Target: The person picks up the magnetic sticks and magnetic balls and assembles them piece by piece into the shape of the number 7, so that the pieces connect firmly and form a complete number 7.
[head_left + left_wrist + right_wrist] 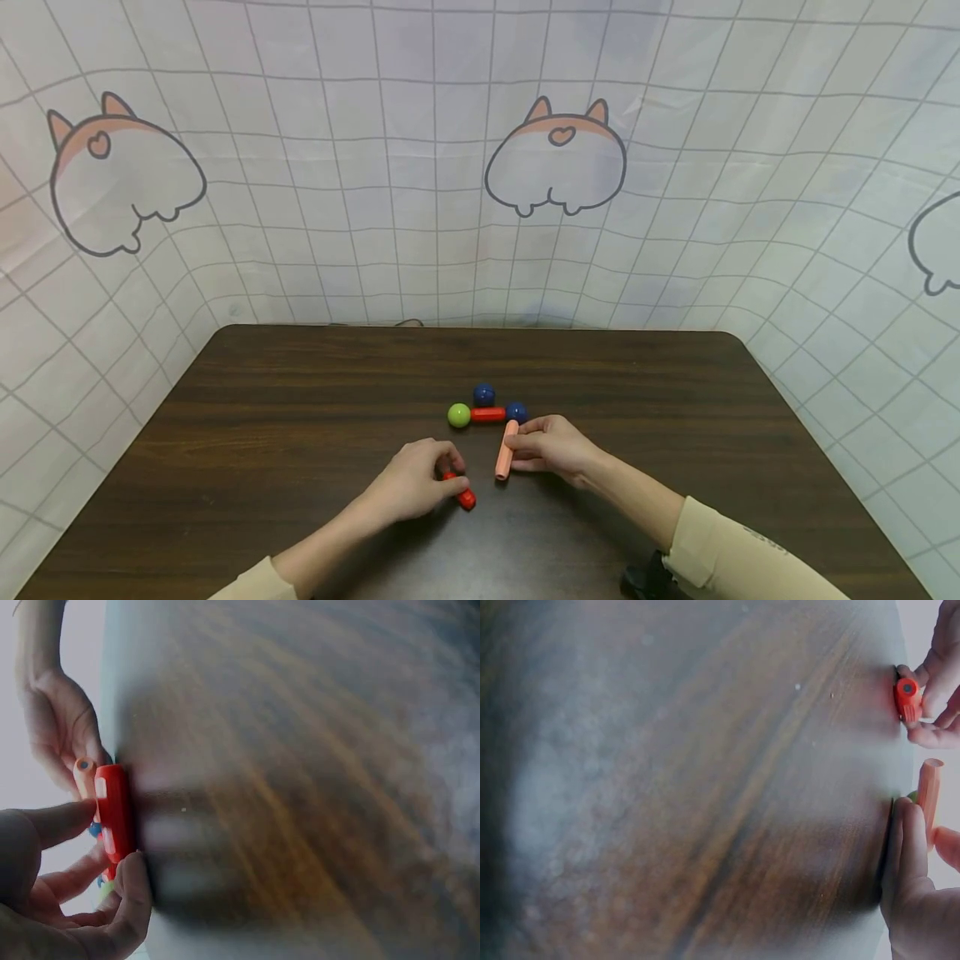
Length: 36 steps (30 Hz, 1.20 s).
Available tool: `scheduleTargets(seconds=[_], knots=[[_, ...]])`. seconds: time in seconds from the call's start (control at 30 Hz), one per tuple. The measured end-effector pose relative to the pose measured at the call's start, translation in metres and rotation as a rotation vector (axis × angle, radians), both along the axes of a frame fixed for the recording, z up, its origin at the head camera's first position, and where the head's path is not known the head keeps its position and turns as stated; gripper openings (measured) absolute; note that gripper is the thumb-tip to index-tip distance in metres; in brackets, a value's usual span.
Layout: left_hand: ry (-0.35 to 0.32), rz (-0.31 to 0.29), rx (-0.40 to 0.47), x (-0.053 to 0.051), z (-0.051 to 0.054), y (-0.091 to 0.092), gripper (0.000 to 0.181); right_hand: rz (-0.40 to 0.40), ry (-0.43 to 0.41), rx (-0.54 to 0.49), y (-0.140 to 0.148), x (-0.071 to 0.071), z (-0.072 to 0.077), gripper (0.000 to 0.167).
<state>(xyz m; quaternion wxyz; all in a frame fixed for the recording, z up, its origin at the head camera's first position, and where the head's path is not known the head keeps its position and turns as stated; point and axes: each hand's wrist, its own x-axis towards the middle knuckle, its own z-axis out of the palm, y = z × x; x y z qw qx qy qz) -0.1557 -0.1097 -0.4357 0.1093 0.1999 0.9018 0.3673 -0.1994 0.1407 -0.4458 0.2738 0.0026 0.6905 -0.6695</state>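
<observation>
My left hand (416,481) pinches a short red rod (467,498) low over the table, its thumb on one side. In the left wrist view the red rod (112,810) lies between the thumb and fingers. My right hand (558,450) holds a longer salmon-coloured rod (504,460) by its upper part, between thumb and fingers. A hole shows in the end of the salmon rod (85,765) in the left wrist view. Just beyond the hands, a second red rod (488,414) lies between a green ball (459,415) and a blue ball (516,412), touching both.
Another blue ball (483,394) sits just behind the red rod. The dark wooden table (300,383) ends at a white gridded curtain (420,167) on the back and sides. A black object (647,578) shows by the right sleeve at the front.
</observation>
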Motion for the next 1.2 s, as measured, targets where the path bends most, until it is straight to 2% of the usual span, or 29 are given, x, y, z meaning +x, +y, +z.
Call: scheduleTargets(seconds=[0.17,0.6,0.87,1.07,1.2], knots=[[0.012,-0.01,0.025,-0.0008,-0.001,0.0023,0.012,-0.001,0.001,-0.004,-0.0001,-0.0017,-0.0017,0.044],[-0.081,-0.039,0.085,-0.0009,0.0011,0.0063,0.019,0.027,0.003,-0.035,0.0005,-0.0005,0.0014,0.045],[-0.008,-0.032,-0.009,0.0004,0.0001,0.0071,0.035,0.013,-0.002,-0.03,0.0011,-0.0013,-0.0008,0.046],[-0.025,-0.002,-0.061,0.0013,0.0011,0.008,0.032,-0.001,-0.003,-0.018,0.0003,-0.0013,-0.0015,0.046],[-0.03,-0.001,-0.065,0.0017,0.0012,0.0085,0.026,-0.005,-0.002,-0.014,-0.0003,-0.0006,-0.0005,0.045]])
